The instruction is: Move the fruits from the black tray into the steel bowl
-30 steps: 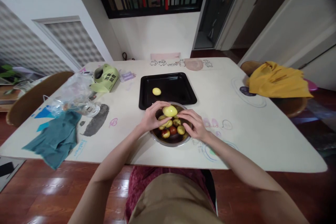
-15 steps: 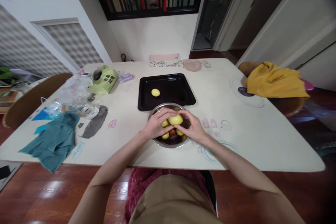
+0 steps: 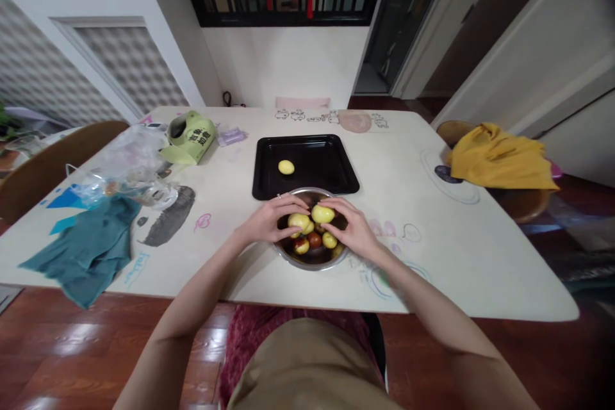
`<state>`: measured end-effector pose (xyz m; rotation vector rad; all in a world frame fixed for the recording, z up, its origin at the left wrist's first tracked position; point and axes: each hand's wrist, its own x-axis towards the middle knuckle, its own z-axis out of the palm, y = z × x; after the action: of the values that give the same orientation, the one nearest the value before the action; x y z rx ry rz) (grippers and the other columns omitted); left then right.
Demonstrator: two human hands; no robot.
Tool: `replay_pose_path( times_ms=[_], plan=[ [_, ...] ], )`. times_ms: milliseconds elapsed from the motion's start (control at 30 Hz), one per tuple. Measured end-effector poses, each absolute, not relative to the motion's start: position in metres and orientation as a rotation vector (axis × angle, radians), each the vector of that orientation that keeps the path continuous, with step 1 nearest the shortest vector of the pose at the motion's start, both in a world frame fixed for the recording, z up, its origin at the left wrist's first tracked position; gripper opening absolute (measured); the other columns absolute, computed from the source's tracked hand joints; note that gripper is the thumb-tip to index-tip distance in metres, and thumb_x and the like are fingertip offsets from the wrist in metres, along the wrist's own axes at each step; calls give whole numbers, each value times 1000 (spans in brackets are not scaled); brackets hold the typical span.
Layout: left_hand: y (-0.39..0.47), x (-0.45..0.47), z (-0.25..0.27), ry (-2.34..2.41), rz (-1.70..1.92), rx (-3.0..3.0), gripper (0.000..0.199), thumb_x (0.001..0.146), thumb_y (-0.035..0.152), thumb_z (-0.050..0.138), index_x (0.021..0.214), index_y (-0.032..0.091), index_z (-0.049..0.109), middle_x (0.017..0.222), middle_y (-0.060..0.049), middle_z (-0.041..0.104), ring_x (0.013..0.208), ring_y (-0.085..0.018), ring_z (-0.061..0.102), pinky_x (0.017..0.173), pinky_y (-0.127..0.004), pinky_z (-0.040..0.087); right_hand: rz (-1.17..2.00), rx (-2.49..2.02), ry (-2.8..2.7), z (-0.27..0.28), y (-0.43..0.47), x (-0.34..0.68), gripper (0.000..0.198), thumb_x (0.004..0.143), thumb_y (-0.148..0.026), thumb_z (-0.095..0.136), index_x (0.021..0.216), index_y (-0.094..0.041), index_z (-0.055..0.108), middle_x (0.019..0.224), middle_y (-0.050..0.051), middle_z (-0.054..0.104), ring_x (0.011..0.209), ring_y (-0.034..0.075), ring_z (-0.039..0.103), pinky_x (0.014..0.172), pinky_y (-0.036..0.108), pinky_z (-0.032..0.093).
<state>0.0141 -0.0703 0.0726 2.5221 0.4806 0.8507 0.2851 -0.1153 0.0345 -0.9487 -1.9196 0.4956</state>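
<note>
A round metal bowl stands near the front of the table and holds several smooth oval fruits, mostly yellow-green. One red-brown fruit lies among them, and another yellow fruit has a dark reddish patch. My right hand pinches a yellow fruit between thumb and fingers over the bowl's right side. Inside the left side, my left hand curls its fingers and thumb round a second yellow fruit. A single yellow fruit rests on the black baking tray behind the bowl.
To the left lie a teal cloth, clear plastic packaging and a green paper visor-like item. A small purple packet is beside it. Yellow fabric drapes over a chair at the right. Drawings mark the white tabletop.
My hands have moved apart. My right hand keeps its yellow fruit, while my left has shifted left and closed round another one in the bowl. The view has tilted slightly.
</note>
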Motion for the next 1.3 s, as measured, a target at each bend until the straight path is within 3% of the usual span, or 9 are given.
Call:
replay_pose_path(
  times_ms=[767, 967, 1167, 1300],
  plan=[
    [-66, 12, 71, 494, 825, 2488, 35, 96, 43, 75, 124, 23, 75, 124, -13, 75, 114, -28, 73, 102, -44, 60, 507, -928, -1933, 38, -119, 285, 34, 100, -33, 70, 134, -27, 67, 131, 11, 72, 122, 29, 69, 107, 53, 59],
    [-64, 9, 73, 580, 905, 2466, 29, 103, 38, 64, 128, 24, 71, 124, -12, 74, 118, -27, 71, 106, -46, 59, 416, -950, -1884, 40, -121, 285, 26, 104, -31, 62, 128, -26, 69, 122, 10, 74, 115, 27, 70, 100, 48, 62],
    [-25, -3, 53, 937, 1092, 2422, 33, 107, 32, 56, 138, 22, 62, 141, -16, 62, 137, -28, 59, 118, -52, 52, 330, -883, -1854, 36, -120, 288, 21, 106, -29, 57, 119, -26, 73, 112, 10, 76, 105, 26, 72, 93, 45, 62],
    [21, -7, 38, 1133, 1048, 2413, 44, 101, 27, 59, 145, 21, 56, 152, -17, 51, 146, -31, 52, 126, -55, 44, 265, -818, -1849, 36, -119, 290, 21, 106, -27, 55, 115, -25, 74, 107, 10, 76, 98, 25, 72, 87, 43, 63]
  ],
)
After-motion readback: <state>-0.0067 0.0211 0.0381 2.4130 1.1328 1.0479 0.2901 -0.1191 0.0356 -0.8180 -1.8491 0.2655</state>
